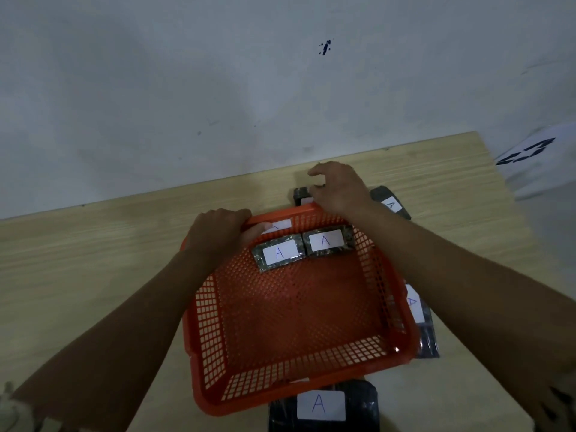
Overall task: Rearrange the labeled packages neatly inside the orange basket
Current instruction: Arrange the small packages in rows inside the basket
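An orange mesh basket [299, 372] sits on the wooden table, tilted toward me. Two dark packages with white "A" labels lie side by side at its far end, one on the left [279, 254] and one on the right [325, 241]. A third label shows against the far wall behind them. My left hand [218, 235] grips the basket's far-left rim. My right hand [336, 188] reaches past the far rim, its fingers on a small dark package [301, 194] lying on the table behind the basket.
More labeled dark packages lie outside the basket: one at the far right [391, 202], one along the right side [420, 319], one in front [324, 406]. A grey wall stands behind the table's far edge [156, 194]. A printed sheet [530, 154] lies at the far right.
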The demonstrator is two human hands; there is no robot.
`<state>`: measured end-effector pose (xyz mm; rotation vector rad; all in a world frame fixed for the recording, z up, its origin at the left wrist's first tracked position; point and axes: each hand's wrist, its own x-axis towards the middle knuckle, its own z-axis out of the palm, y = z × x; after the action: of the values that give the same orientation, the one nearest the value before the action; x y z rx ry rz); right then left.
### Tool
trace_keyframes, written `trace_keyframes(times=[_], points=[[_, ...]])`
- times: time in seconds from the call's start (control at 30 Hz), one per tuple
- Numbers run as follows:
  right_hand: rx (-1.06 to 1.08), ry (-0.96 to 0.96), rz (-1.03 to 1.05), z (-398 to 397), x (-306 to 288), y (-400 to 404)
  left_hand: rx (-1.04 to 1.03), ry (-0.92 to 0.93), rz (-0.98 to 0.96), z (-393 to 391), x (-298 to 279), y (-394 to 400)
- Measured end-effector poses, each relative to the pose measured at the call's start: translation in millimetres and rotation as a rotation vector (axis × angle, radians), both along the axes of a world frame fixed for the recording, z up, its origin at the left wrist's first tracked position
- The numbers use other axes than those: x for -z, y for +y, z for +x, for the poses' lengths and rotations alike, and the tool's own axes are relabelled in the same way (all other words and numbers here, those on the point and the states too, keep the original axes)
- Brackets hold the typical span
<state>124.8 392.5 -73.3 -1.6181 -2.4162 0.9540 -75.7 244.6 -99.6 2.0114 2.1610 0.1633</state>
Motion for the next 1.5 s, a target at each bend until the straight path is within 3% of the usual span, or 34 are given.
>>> trace_keyframes(times=[0.13, 0.37, 0.47, 0.6, 0.67, 0.83, 0.97, 1.2, 1.33, 1.5], points=[[0.012, -0.178, -0.238, -17.7, 6.3, 15.8, -0.002, 0.037, 0.021, 1.6, -0.3, -2.0], [-0.006, -0.181, -0.204, -21.1, 14.3, 16.0, 0.004, 0.079, 0.03, 4.0, -3.7, -3.8], [-0.035, -0.005, -0.09, -11.9, 12.8, 11.2, -0.003, 0.093, 0.037, 4.6, -3.6, -3.9], [-0.103, 0.401, 0.14, 7.0, -6.9, -19.9, -0.015, 0.066, 0.014, 3.7, -0.5, -3.7], [-0.109, 0.471, 0.183, 21.2, -18.3, -42.7, -0.007, 0.06, 0.018, 3.0, 0.6, -3.3], [-0.313, 0.329, -0.07, 56.3, -11.2, -92.4, 0.022, 0.073, 0.056, 1.6, 2.7, -4.0], [-0.45, 0.209, -0.118, 62.5, 19.9, -114.7, 0.009, 0.085, 0.053, 1.7, 4.2, -3.3], [-0.478, 0.198, 0.002, 51.0, 42.3, -124.8, 0.003, 0.07, 0.038, 0.6, 7.7, -2.4], [-0.45, 0.195, 0.263, 51.3, 40.5, -131.0, 0.005, 0.079, 0.053, 0.5, 7.3, -2.9], [-0.574, 0.115, 0.304, 60.6, 46.9, -143.1, 0.004, 0.107, 0.077, 1.6, 6.0, -3.8]])
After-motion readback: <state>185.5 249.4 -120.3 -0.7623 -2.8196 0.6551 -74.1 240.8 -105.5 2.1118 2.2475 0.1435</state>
